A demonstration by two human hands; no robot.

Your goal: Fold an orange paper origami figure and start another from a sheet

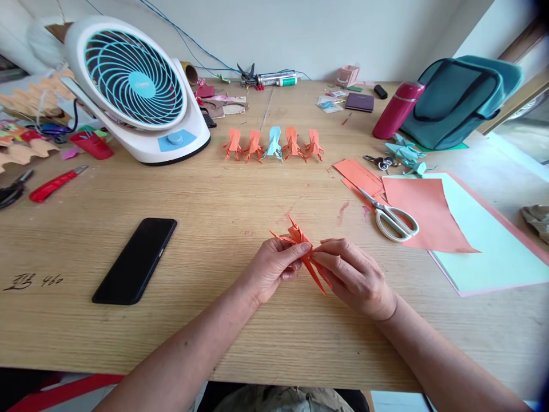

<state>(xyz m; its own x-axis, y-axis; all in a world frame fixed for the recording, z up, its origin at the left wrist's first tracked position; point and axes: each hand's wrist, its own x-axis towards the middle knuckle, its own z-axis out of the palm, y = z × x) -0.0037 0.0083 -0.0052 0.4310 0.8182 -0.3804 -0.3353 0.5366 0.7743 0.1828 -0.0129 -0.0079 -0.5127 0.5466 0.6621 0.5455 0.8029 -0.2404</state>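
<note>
Middle of the folded orange paper figure (297, 233) is covered by the left thumb and by the right fingertips; its full shape cannot be made out. Thin points are seen jutting out at the upper left, and longer prongs are seen hanging at the lower right. The right thumb is hidden behind the fingers and paper. The left fingers are curled beneath, partly lost to view. Both forearms are cut off by the lower edge.

The figure is held between the two hands, above the near part of the tabletop (214, 200). Its upper-left part is pinched by the left hand (274, 263), thumb on top. On its right side it is gripped by the right hand (355, 272), with fingers drawn together; the exact contact is masked. The prongs are set between the hands, angled down toward the right palm.

Beyond the hands, a row is formed by four orange folded figures (234, 140) and one light-blue figure (274, 140), placed in the middle. To the right, white-handled scissors (381, 207) are laid across orange paper, and the pale sheet (493, 252) is partly covered by an orange sheet (429, 212). The teal bag (458, 103) is partly screened by a magenta bottle (398, 109). At the left edge, a dark-handled tool (15, 189) is cropped. Small items along the wall are poorly resolved.
</note>
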